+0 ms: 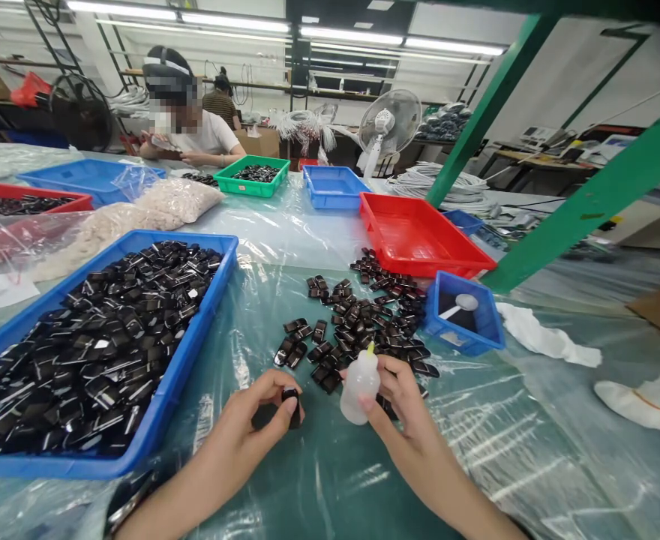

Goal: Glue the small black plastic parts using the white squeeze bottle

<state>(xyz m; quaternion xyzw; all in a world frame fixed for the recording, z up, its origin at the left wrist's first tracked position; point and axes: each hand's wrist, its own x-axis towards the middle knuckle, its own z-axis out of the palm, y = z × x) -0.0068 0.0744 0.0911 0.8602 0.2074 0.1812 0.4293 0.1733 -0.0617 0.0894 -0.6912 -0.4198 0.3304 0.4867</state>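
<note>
My left hand (259,412) pinches a small glossy black plastic piece (292,407) between thumb and fingers, just above the table. In my right hand (403,409) is a translucent white squeeze bottle (360,386) with a yellowish nozzle tip pointing up. The bottle and the black piece are apart, side by side. Beyond both hands lies a loose pile of similar black pieces (358,322). To the left, a large blue tray (217,300) is heaped with more of them.
On the right stand a small blue bin (470,337) holding a white scoop, an empty-looking red tray (425,232) and a green post (493,150). White cloths (549,337) lie beside it. Farther back are a green tray (251,187), a plastic bag (166,202) and a seated co-worker (206,135).
</note>
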